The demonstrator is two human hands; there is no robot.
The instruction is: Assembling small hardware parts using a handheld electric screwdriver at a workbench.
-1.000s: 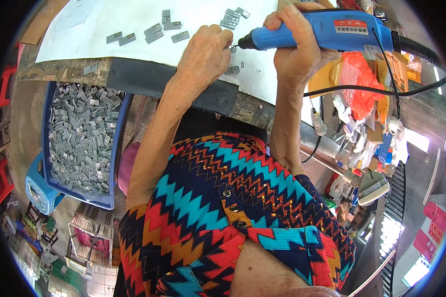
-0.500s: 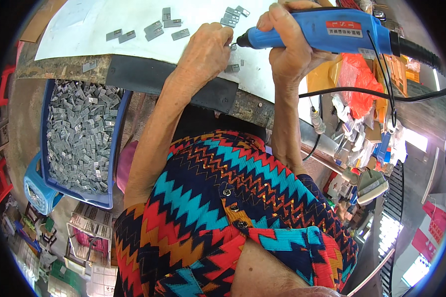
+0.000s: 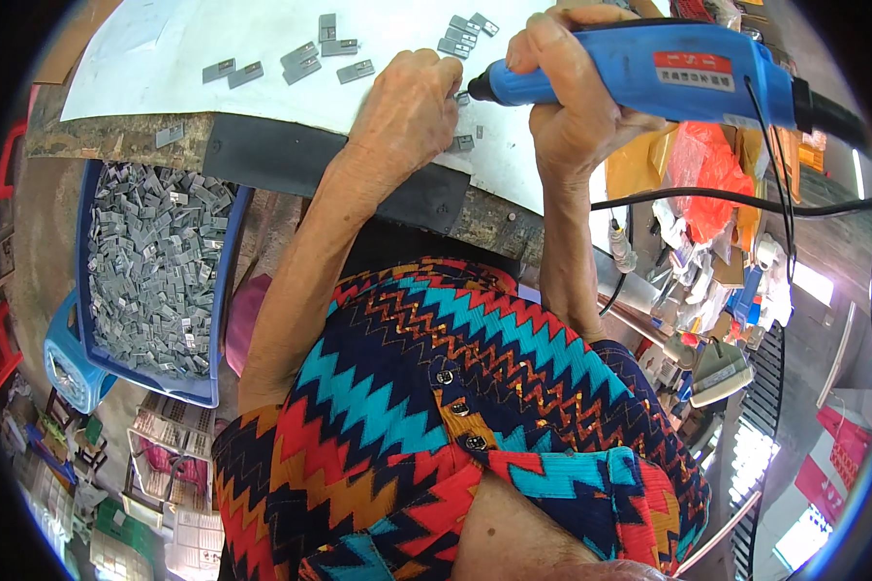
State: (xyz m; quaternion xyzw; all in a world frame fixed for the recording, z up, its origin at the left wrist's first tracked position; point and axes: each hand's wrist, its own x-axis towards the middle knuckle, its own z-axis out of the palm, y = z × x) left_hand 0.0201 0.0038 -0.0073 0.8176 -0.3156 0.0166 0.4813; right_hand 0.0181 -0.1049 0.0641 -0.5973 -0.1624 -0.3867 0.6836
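My right hand (image 3: pixel 576 107) is wrapped around a blue electric screwdriver (image 3: pixel 649 66), held level with its black nose pointing left. Close to that nose, my left hand (image 3: pixel 407 111) is closed in a pinch on a small grey piece (image 3: pixel 463 99); the fingers hide most of it. Just below the fingertips a grey rectangular piece (image 3: pixel 462 143) lies on the white sheet (image 3: pixel 262 97). Farther off on the sheet are several more grey rectangular pieces (image 3: pixel 301 63), some with a small metal tip. Another grey group (image 3: pixel 458 42) lies beyond the screwdriver's nose.
A blue bin (image 3: pixel 225 281) full of similar grey pieces stands below the table edge at left. One piece (image 3: pixel 170 135) rests on the bare table edge. The screwdriver's black cable (image 3: pixel 838 121) runs off right. A red plastic bag (image 3: pixel 712 184) lies at right.
The screwdriver and my right hand have shifted slightly right and down in the picture. My left hand keeps its pinch near the nose. The view itself has moved a little.
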